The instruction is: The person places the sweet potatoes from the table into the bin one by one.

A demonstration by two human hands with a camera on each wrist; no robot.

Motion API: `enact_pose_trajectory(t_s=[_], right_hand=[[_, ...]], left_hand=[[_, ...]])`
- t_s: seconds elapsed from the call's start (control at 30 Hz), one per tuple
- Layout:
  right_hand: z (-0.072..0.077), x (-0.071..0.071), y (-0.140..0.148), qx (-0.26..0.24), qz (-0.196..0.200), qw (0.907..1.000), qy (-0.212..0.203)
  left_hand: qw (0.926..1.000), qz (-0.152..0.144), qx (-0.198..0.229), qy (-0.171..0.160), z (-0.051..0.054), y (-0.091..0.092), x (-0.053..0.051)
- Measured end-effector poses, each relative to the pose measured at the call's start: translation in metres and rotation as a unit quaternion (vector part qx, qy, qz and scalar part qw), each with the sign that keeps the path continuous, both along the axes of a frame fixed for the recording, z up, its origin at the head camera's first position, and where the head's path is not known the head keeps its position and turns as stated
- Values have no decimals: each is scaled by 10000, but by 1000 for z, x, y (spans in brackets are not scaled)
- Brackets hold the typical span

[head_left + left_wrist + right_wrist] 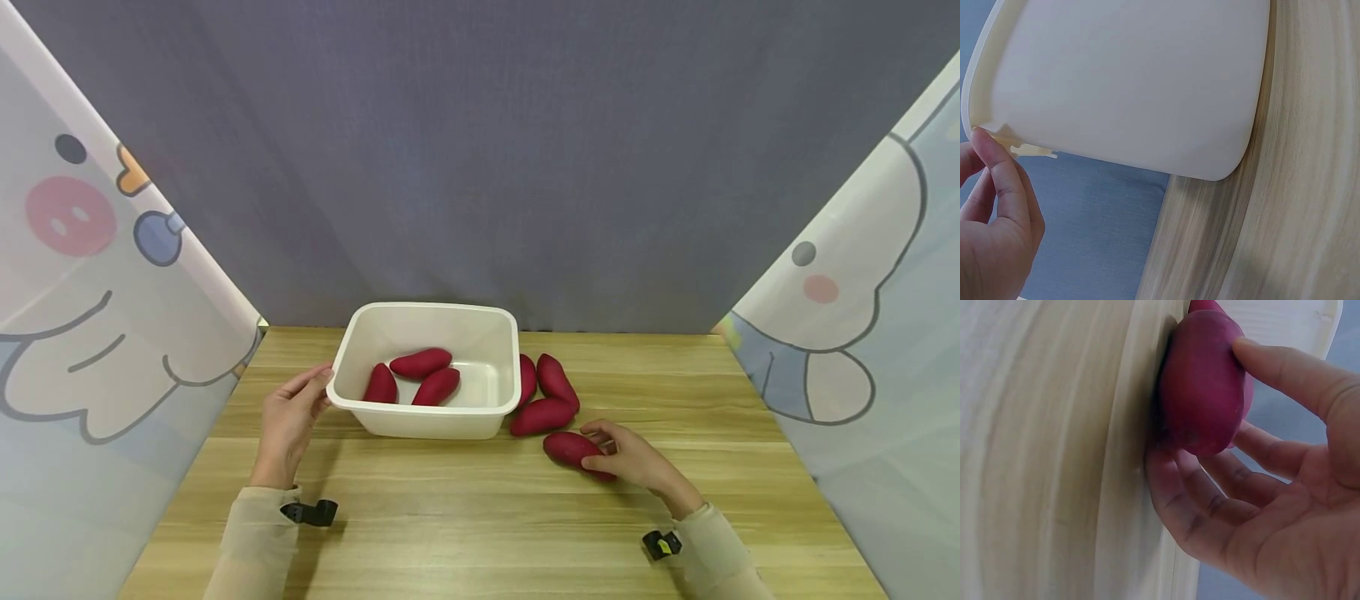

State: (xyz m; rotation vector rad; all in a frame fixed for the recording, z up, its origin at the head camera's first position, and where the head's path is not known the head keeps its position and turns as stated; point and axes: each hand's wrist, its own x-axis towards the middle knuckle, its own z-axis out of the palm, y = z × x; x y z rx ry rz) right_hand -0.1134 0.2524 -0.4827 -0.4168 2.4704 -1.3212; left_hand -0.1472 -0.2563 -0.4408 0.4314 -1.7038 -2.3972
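Note:
A white plastic basin (438, 425) stands on the table, with several red sweet potatoes inside, one of them a sweet potato (422, 363) near its far wall. My left hand (287, 423) pinches the basin's left rim between thumb and fingers; the left wrist view shows the pinch at the rim's corner (974, 119). Out to the right of the basin, my right hand (633, 458) holds another sweet potato (567, 448) at its right end. In the right wrist view its thumb lies on one side of that sweet potato (1204, 381), the fingers curled round the other.
Several more sweet potatoes lie close together against the basin's right side, including a sweet potato (542, 416) in front. A grey cloth (480, 167) hangs behind the wooden table (465, 517). Cartoon-printed sheets (112, 333) flank both sides.

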Motion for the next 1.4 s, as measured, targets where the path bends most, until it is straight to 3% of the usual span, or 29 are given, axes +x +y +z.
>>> enact_pose_trajectory(t_s=[0.2, 0.5, 0.67, 0.93, 1.17, 1.4], right_hand=[[2, 0, -1, -31, -67, 10000, -33], [10, 0, -1, -477, -143, 9984, -251], [17, -2, -3, -979, -360, 9930, -559], [29, -13, -11, -1552, -628, 9837, -658], [60, -30, -27, -2224, -580, 9721, -467], [107, -61, -56, -2119, -419, 9763, -99]], left_hand=[[10000, -45, 10, 26, -1, -1, 0], [10000, -74, 32, 39, 0, -1, -1], [9999, -56, 75, 54, 0, -1, -1], [10000, -31, 55, 8, 0, -1, 0], [10000, -1, 29, 58, -2, 0, 0], [10000, 52, 41, 20, -2, 0, 0]])
